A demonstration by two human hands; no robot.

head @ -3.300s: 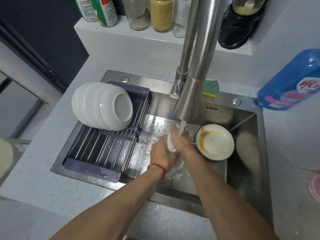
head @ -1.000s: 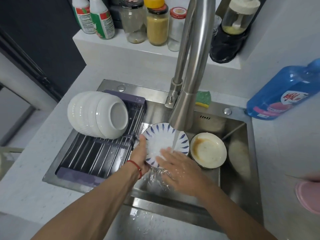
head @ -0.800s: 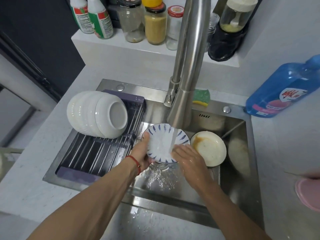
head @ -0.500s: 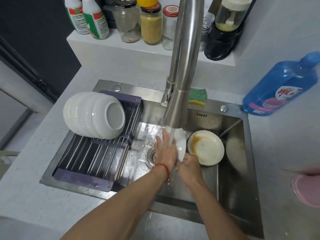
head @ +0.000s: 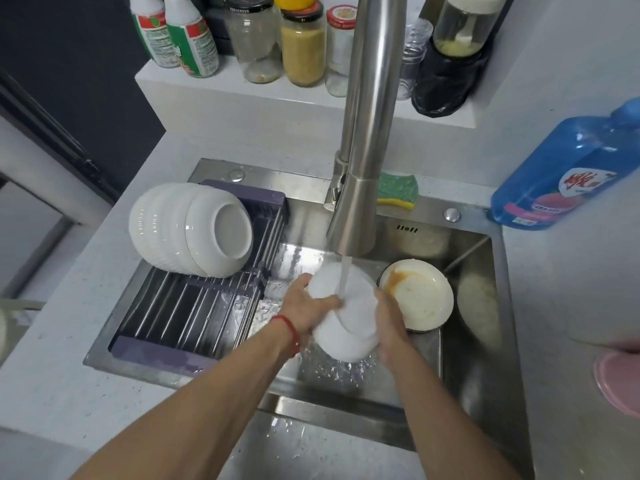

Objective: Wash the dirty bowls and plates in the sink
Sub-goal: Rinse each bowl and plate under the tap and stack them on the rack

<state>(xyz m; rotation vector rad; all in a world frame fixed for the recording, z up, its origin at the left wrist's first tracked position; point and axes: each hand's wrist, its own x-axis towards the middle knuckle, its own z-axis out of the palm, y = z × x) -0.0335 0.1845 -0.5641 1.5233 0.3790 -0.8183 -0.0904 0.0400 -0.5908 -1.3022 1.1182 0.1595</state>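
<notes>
I hold a white bowl (head: 349, 320) under the running faucet (head: 360, 188), its white outside turned up toward me. My left hand (head: 304, 306) grips its left rim, thumb across the back. My right hand (head: 389, 320) holds its right edge. Water from the spout strikes the back of the bowl. To the right, in the steel sink (head: 485, 358), a dirty white bowl (head: 417, 294) with an orange-brown sauce smear rests on a dark-rimmed dish. Several clean white bowls (head: 188, 228) lie stacked on their side on the drying rack (head: 194, 317).
A green and yellow sponge (head: 397, 190) lies behind the faucet. A blue detergent bottle (head: 568, 171) stands at the right on the counter, a pink object (head: 620, 382) at the right edge. Jars and bottles (head: 301, 43) line the back ledge.
The blue-patterned inside of the bowl faced me a second ago; the bowl has since been turned over under the water, and both hands now hold it by its edges.
</notes>
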